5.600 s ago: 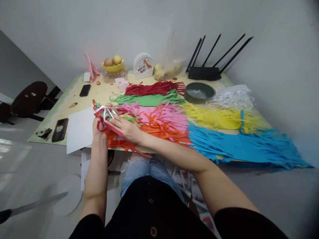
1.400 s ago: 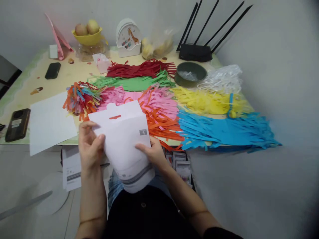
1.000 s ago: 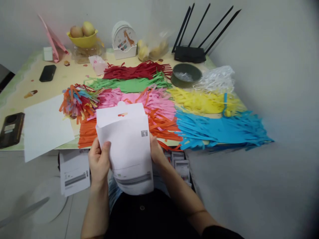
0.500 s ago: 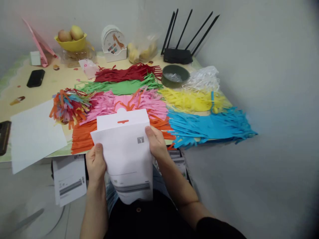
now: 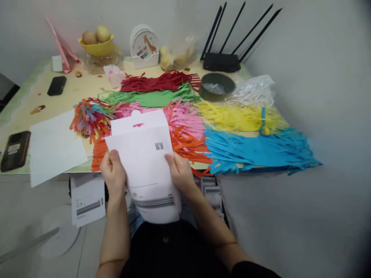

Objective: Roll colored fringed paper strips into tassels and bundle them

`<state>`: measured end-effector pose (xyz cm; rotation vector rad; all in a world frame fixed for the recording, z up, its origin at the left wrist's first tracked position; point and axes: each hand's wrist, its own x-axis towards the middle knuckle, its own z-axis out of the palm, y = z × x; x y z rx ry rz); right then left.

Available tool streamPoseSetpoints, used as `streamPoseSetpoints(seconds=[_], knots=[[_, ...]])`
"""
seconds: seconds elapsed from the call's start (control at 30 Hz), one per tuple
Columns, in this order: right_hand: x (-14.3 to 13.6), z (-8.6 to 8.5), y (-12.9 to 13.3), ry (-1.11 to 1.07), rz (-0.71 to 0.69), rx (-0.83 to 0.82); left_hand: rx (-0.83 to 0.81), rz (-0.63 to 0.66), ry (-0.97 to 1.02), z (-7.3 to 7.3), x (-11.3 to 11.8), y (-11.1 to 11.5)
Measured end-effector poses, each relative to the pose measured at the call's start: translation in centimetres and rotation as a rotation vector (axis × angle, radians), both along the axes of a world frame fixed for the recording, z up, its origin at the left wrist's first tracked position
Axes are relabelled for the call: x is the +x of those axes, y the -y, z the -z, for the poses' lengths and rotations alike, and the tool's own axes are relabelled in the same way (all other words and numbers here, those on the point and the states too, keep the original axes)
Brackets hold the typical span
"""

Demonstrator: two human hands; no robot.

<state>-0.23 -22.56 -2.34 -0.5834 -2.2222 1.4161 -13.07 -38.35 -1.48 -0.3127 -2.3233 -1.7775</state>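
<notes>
A white printed paper packet (image 5: pixel 147 166) with a hanging slot near its top is held up over my lap. My left hand (image 5: pixel 113 172) is closed on its left edge, thumb in front. On its right edge my right hand (image 5: pixel 180 172) is closed the same way. Behind the packet lie fringed paper bundles: orange (image 5: pixel 188 148), pink (image 5: pixel 185 117), green (image 5: pixel 158 98), dark red (image 5: pixel 159 82), yellow (image 5: pixel 232 116) and blue (image 5: pixel 255 150). A mixed-colour fringed bundle (image 5: pixel 89 117) is beyond my left hand.
On the table (image 5: pixel 40 102) are a white sheet (image 5: pixel 56 146), two phones (image 5: pixel 57 85), a green round container (image 5: pixel 217 87), clear plastic (image 5: pixel 252 90), a router (image 5: pixel 222 61) and a yellow fruit bowl (image 5: pixel 97 47). Printed packets (image 5: pixel 88 200) sit below the table edge.
The view has shifted, so the table things appear farther right. The packet sits slightly higher in view, covering more of the pink bundle. Both hands still hold its edges.
</notes>
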Motion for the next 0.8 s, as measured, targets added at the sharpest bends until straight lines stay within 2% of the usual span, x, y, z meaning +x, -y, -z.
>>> streamPoseSetpoints(seconds=[0.1,0.23,0.3,0.37,0.43,0.5,0.57,0.7,0.8], knots=[[0.2,0.3,-0.2,0.012,-0.009,0.104,-0.011,0.021,-0.055,-0.3,-1.0,0.1],[0.9,0.8,0.1,0.011,-0.097,-0.015,-0.044,-0.045,-0.169,-1.3,-2.8,0.0],[1.5,1.0,0.3,0.050,-0.169,-0.049,-0.007,-0.102,-0.171,-1.5,-3.6,0.0],[2.0,1.1,0.4,0.068,-0.169,-0.020,0.062,-0.118,-0.121,-1.4,-3.8,0.0],[2.2,1.1,0.2,0.034,-0.061,0.030,0.095,-0.033,-0.021,-0.7,-3.1,-0.1],[2.0,1.0,-0.1,-0.005,0.063,0.076,0.056,0.100,0.089,0.2,-1.7,0.0],[1.5,0.7,-0.5,-0.031,0.131,0.104,0.002,0.154,0.144,1.0,-0.2,0.1],[0.6,0.3,-0.2,-0.004,0.028,0.001,-0.045,-0.009,0.012,1.7,1.1,0.4],[0.6,0.5,0.6,0.014,0.002,-0.053,-0.041,-0.039,-0.034,1.8,0.6,0.4]])
